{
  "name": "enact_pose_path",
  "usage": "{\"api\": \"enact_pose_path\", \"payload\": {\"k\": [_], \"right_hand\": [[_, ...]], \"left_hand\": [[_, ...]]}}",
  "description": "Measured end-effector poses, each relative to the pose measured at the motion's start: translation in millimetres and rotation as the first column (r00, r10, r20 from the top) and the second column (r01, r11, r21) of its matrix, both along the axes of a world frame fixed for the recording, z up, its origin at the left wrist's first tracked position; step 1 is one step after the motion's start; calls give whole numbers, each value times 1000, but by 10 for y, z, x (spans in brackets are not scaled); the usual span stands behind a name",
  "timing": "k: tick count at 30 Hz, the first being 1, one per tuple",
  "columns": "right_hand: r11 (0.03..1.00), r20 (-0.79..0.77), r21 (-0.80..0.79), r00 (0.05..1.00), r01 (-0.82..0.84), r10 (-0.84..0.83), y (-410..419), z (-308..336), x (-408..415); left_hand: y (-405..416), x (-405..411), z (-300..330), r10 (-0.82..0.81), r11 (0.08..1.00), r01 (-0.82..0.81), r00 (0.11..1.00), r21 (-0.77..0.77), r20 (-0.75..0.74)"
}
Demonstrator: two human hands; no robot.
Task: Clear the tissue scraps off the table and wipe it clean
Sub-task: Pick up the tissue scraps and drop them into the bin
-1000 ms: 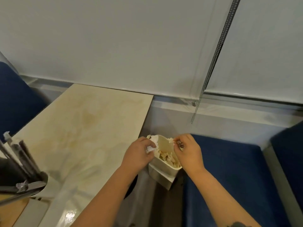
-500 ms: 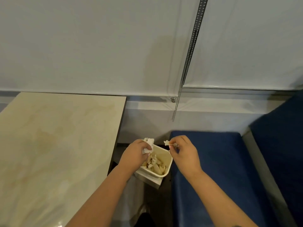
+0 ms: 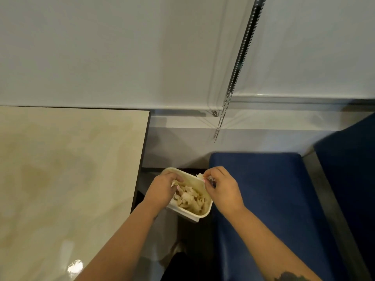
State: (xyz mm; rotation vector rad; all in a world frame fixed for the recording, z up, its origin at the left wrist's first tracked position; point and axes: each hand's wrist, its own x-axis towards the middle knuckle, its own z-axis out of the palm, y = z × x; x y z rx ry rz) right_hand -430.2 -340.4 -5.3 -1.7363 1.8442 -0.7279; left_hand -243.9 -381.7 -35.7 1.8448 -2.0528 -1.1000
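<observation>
Both my hands are over the small cream bin (image 3: 205, 212), which sits low in the gap between the table (image 3: 67, 179) on the left and the blue bench seat (image 3: 269, 199) on the right. My left hand (image 3: 162, 191) is at the bin's left rim, fingers curled down around a crumpled white tissue wad (image 3: 175, 182), knuckles up, fingertips inside the opening. My right hand (image 3: 224, 191) is at the bin's far right edge, thumb and forefinger pinching a small tissue scrap (image 3: 200, 175) right above the rim. The bin is part full with a heap of crumpled tissue scraps (image 3: 190, 198), beige-white, piled toward the near side. It looks tilted, near right corner lower; I can't tell what it rests on. The tabletop is glossy pale marble-look, with a faint yellowish stain mid-left and a glare spot near the bottom edge. The far side is a white roller blind (image 3: 121, 53) with a bead chain (image 3: 233, 84) hanging down right of centre, ending above the bench. A second blue cushion (image 3: 353, 159) stands at the far right. There's a dark tattoo on my right forearm at the bottom edge.
</observation>
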Motion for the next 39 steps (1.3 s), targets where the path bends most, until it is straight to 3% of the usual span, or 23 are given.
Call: {"api": "enact_pose_path", "payload": {"k": [8, 14, 27, 39], "right_hand": [[987, -47, 138, 995, -78, 85, -168, -99, 174], [987, -68, 133, 993, -89, 98, -157, -57, 214], [983, -30, -76, 986, -165, 163, -60, 444, 343], [915, 94, -277, 940, -292, 329, 366, 1187, 746]], "left_hand": [[-29, 113, 66, 21, 998, -22, 1000, -65, -18], [-24, 135, 160, 29, 994, -31, 999, -103, -22], [185, 233, 734, 33, 924, -88, 988, -372, -151], [973, 570, 1521, 193, 821, -278, 957, -498, -216]]}}
